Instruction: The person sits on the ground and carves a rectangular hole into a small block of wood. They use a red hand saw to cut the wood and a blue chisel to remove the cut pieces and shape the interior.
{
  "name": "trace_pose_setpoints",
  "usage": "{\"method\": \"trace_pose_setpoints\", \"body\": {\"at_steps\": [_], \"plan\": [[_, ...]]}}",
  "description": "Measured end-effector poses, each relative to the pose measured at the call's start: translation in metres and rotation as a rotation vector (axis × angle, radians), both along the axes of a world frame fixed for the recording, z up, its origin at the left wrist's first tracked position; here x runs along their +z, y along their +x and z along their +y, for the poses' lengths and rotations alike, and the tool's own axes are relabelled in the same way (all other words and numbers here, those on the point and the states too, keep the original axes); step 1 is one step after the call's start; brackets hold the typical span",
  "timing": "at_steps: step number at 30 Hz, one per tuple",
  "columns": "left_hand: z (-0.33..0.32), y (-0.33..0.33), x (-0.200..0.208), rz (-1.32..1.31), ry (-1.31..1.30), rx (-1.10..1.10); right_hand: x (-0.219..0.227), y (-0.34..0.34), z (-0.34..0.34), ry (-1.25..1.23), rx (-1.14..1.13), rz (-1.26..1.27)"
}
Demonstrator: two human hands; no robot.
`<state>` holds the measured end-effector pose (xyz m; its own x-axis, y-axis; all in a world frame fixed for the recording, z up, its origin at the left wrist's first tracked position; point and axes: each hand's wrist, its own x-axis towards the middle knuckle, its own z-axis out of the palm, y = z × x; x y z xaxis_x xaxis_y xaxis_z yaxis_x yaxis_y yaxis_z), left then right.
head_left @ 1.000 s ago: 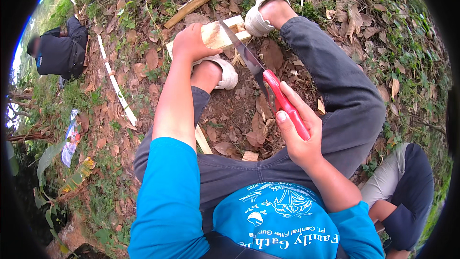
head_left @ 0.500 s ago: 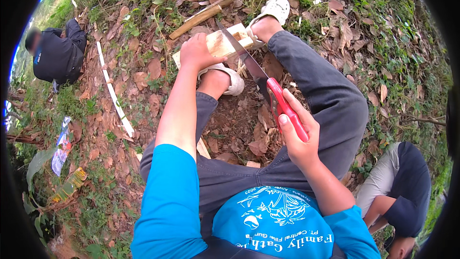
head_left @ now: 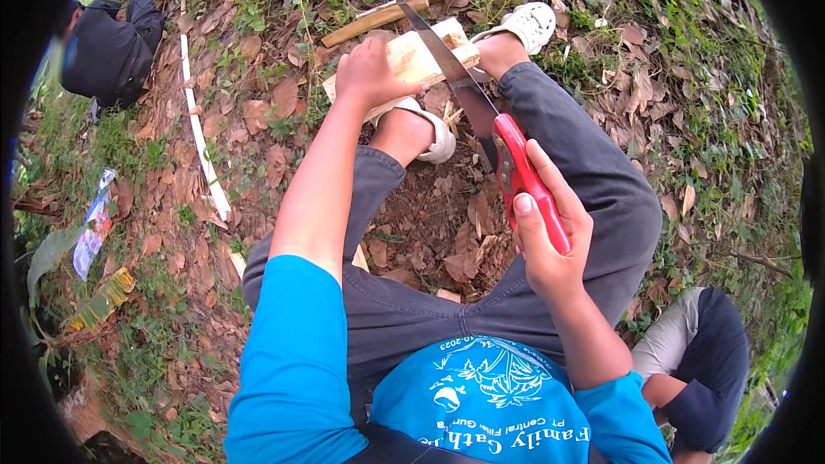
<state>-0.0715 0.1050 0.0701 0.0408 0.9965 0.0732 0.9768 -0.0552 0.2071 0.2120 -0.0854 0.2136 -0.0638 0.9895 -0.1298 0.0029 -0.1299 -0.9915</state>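
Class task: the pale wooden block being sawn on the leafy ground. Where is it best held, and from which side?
Grip the wooden block at its long left end, from the left, as the left hand does: the saw blade crosses its right end, so fingers there would probably be at risk.

Under the fingers of your left hand (head_left: 368, 76) lay a pale wood block (head_left: 412, 58), its cut faces raw, matt and rough-grained. Your right hand (head_left: 550, 241) wrapped the saw (head_left: 481, 120) by a glossy, smooth red plastic handle; beyond your thumb the blade was dull dark metal. Past your fingertips, the ground (head_left: 284, 120) was dry, papery brown leaves over crumbly matt soil.
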Motion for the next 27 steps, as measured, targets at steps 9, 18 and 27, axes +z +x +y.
{"method": "trace_pose_setpoints", "body": {"at_steps": [9, 18, 27], "plan": [[0.009, 0.029, -0.01, 0.098, -0.233, 0.006, -0.03, -0.007, 0.027, 0.116, -0.015, -0.072], [0.003, 0.055, -0.001, 0.148, -0.294, 0.187, -0.051, -0.022, 0.078, 0.256, 0.001, -0.113], [0.005, 0.053, -0.003, 0.091, -0.288, 0.195, -0.055, -0.031, 0.091, 0.272, 0.037, -0.187]]}}
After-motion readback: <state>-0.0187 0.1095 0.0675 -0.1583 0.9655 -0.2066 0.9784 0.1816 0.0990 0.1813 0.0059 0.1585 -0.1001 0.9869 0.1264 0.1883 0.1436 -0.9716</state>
